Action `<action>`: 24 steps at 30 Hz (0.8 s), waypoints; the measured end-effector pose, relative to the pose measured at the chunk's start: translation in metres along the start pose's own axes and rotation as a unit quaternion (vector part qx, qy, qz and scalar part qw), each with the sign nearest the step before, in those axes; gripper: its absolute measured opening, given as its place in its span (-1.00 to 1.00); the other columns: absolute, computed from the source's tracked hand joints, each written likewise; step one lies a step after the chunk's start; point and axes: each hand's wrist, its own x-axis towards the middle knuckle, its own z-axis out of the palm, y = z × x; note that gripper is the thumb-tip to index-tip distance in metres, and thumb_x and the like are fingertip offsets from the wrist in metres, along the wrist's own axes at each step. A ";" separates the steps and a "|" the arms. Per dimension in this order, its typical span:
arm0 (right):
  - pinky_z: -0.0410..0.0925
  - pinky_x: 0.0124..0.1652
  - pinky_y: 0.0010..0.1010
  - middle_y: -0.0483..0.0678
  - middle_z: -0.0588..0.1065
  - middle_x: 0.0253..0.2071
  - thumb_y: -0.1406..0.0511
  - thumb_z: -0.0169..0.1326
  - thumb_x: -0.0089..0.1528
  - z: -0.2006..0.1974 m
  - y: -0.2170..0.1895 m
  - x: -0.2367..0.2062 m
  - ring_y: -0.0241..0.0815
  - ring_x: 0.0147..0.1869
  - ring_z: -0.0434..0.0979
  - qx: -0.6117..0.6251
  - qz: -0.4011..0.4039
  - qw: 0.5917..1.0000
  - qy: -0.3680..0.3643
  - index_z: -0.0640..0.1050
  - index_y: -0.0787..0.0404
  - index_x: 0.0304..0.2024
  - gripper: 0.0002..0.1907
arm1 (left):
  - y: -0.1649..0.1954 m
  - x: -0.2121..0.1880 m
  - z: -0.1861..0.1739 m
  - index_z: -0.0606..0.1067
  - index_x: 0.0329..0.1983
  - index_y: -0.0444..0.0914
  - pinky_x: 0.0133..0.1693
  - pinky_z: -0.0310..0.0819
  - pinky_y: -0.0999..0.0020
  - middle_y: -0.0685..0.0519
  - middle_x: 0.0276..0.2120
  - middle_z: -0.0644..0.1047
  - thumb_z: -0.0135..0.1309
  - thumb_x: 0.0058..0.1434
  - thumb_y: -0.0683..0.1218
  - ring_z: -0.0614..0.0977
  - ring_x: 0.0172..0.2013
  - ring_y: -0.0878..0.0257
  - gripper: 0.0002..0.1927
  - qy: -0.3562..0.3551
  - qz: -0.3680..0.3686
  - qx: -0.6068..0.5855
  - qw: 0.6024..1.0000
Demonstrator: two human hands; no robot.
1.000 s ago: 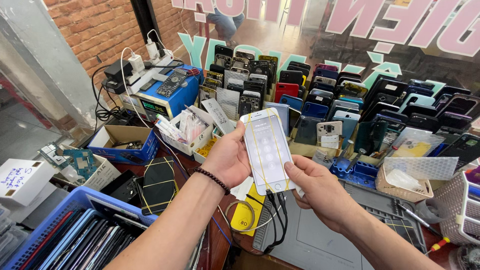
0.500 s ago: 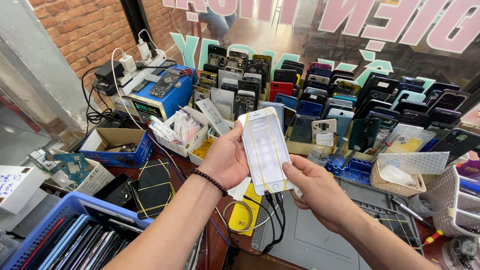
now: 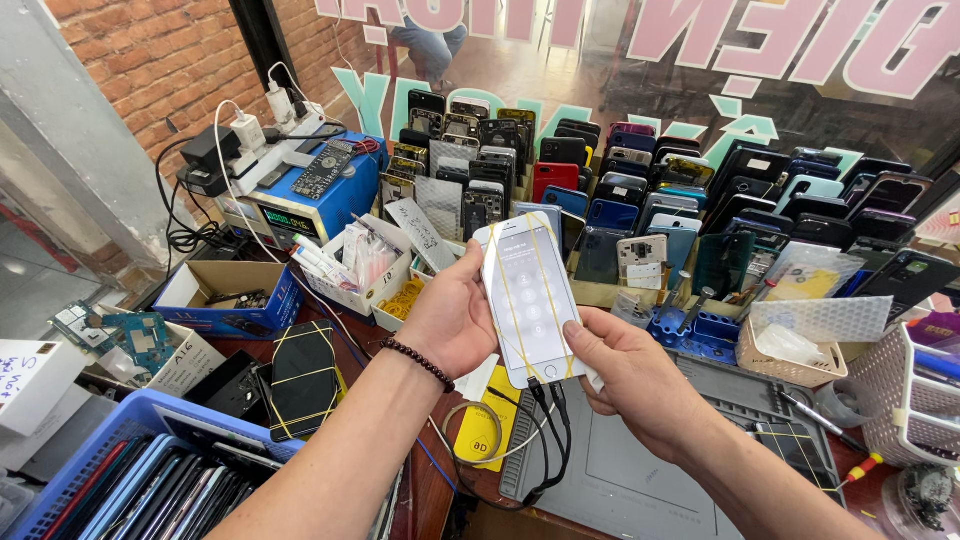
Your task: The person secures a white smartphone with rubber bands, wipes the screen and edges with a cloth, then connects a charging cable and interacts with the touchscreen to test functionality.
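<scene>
White phone (image 3: pixel 530 300) crossed by yellow rubber bands (image 3: pixel 512 310); blue meter box (image 3: pixel 305 205) at upper left; red brick wall (image 3: pixel 160 60).

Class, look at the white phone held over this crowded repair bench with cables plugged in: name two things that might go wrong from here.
1. The black cables hang from the white phone in a loop over the grey mat; a snag might yank the plug or the phone.
2. The left hand and right hand grip it only by its edges, and yellow rubber bands cross the screen; it might slip onto the bench.
</scene>
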 end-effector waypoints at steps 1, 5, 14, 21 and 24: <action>-0.06 -0.56 -0.49 -0.22 0.37 -0.50 0.14 -0.09 0.35 0.000 0.000 0.000 -0.42 -0.61 -0.02 0.000 0.000 1.000 0.001 0.54 0.16 0.19 -0.57 | 0.000 0.000 0.000 0.34 0.30 -0.29 0.23 0.42 0.06 -0.09 0.16 0.51 -0.37 0.50 0.16 0.55 0.18 0.07 -0.45 0.003 0.000 0.002 1.000; -0.06 -0.56 -0.49 -0.23 0.36 -0.51 0.14 -0.08 0.36 -0.001 0.001 0.000 -0.43 -0.61 -0.02 0.001 -0.008 1.000 -0.006 0.55 0.19 0.17 -0.57 | 0.000 0.000 0.000 0.34 0.29 -0.28 0.22 0.42 0.05 -0.09 0.15 0.52 -0.36 0.50 0.17 0.55 0.17 0.06 -0.45 0.008 -0.003 0.004 1.000; -0.05 -0.56 -0.49 -0.24 0.37 -0.51 0.14 -0.09 0.36 -0.002 0.002 0.001 -0.43 -0.60 -0.02 0.007 -0.007 1.000 -0.007 0.55 0.17 0.17 -0.58 | 0.000 0.000 0.000 0.34 0.30 -0.29 0.22 0.41 0.03 -0.12 0.17 0.51 -0.37 0.49 0.17 0.55 0.18 0.04 -0.44 -0.003 -0.004 0.009 1.000; -0.05 -0.56 -0.49 -0.23 0.35 -0.52 0.15 -0.10 0.37 -0.002 -0.001 -0.001 -0.42 -0.60 -0.02 0.010 -0.008 1.000 -0.004 0.55 0.19 0.18 -0.57 | 0.001 -0.001 0.005 0.34 0.30 -0.28 0.22 0.41 0.01 -0.12 0.16 0.52 -0.36 0.49 0.17 0.55 0.18 0.02 -0.44 -0.012 -0.008 0.001 1.000; -0.05 -0.56 -0.48 -0.22 0.36 -0.52 0.14 -0.10 0.36 -0.002 -0.001 -0.001 -0.42 -0.61 -0.03 0.015 0.000 1.000 0.007 0.56 0.16 0.18 -0.57 | 0.001 -0.001 0.007 0.35 0.31 -0.29 0.24 0.40 0.03 -0.10 0.16 0.52 -0.34 0.51 0.17 0.55 0.18 0.05 -0.45 0.002 -0.008 0.002 1.000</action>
